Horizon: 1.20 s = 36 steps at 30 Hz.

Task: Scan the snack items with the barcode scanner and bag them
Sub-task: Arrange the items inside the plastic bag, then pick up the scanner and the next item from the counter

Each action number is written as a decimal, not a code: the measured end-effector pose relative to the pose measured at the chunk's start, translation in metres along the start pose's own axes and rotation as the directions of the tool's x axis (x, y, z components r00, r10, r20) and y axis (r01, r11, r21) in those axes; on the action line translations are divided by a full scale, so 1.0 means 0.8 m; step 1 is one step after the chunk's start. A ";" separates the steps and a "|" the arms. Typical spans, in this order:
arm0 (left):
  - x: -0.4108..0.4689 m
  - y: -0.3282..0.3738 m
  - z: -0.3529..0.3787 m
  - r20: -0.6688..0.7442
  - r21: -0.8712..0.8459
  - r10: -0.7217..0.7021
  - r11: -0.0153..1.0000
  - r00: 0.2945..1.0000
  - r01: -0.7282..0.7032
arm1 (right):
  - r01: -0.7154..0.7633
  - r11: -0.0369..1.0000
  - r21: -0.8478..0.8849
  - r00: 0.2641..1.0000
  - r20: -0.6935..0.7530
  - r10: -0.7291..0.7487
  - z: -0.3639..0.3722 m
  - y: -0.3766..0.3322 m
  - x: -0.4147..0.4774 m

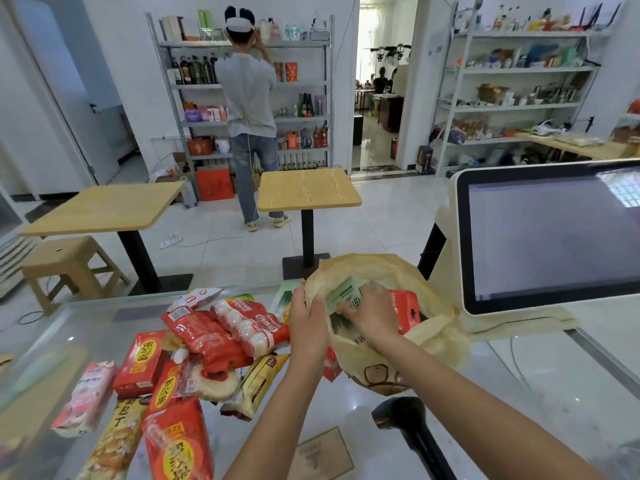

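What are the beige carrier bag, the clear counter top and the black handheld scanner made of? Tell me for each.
Beige carrier bag: soft matt fabric, likely non-woven; it slumps and creases where the left hand grips its rim. Clear counter top: glass, glossy; lights reflect and what lies below shows through. Black handheld scanner: probably hard plastic, dull sheen.

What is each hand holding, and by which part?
The left hand grips the bag at its left rim; the right hand holds a green packet by its lower edge.
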State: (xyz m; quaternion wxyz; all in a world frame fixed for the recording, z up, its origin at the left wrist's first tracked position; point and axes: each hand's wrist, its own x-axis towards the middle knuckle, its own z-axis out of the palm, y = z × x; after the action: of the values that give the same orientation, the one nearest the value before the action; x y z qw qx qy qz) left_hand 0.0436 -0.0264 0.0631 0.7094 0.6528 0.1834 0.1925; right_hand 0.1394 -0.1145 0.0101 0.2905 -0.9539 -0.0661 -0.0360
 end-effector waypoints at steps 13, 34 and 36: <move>0.001 -0.025 -0.025 0.001 0.114 -0.059 0.992 0.998 0.059 | -0.403 0.913 0.060 0.871 -0.281 0.403 -0.043 0.101 -0.054; -0.032 -0.015 -0.023 0.056 -0.139 -0.057 0.988 0.997 0.065 | -0.002 0.836 0.548 0.923 -0.322 0.213 -0.140 0.014 -0.054; -0.027 -0.029 -0.032 0.064 -0.083 -0.068 0.994 0.996 0.073 | -0.101 0.902 0.419 0.930 -0.281 0.235 -0.130 0.036 -0.061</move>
State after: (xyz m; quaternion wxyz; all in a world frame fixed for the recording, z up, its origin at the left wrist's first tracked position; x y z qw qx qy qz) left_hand 0.0130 -0.0175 0.0384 0.7482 0.6206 0.1763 0.1551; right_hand 0.0921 -0.2015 0.0748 0.4868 -0.8579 0.0602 -0.1531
